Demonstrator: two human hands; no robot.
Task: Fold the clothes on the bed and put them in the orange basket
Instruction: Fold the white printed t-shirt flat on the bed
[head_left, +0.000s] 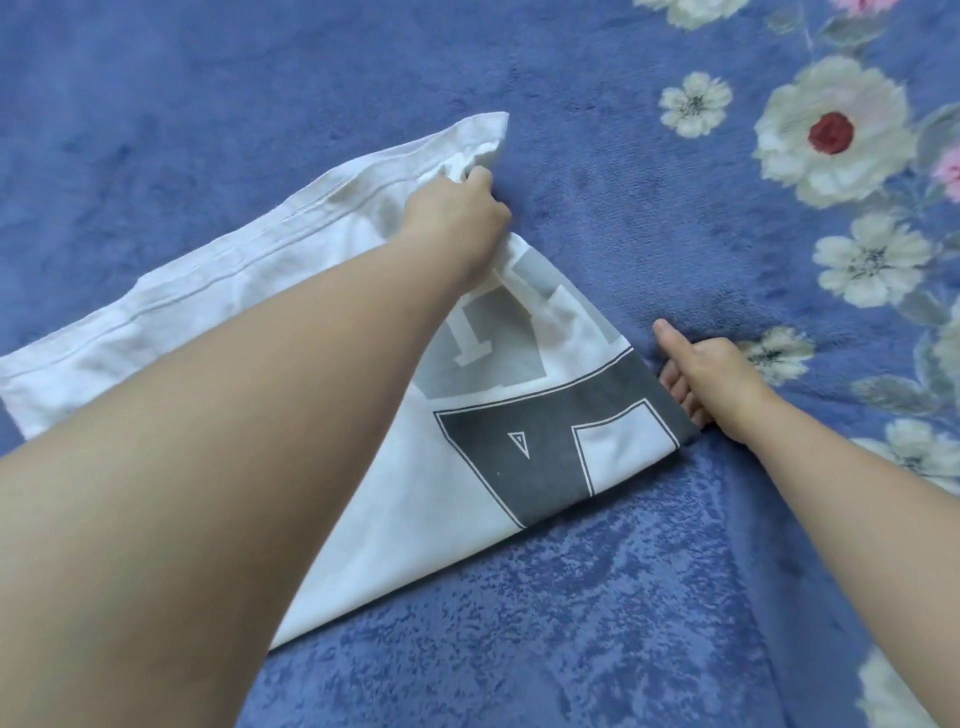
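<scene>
A white T-shirt (457, 499) with large grey block letters lies partly folded on the bed, its hemmed edge running from the far corner down to the left. My left hand (457, 215) grips a bunched bit of the white cloth near the far corner. My right hand (711, 382) holds the shirt's right folded edge, fingers tucked under the cloth and thumb stretched out along the blanket. My left forearm crosses over and hides much of the shirt's middle. The orange basket is not in view.
A blue plush blanket (597, 597) covers the bed all around the shirt. Printed white flowers (831, 130) run along its right side. No other clothes show in this view.
</scene>
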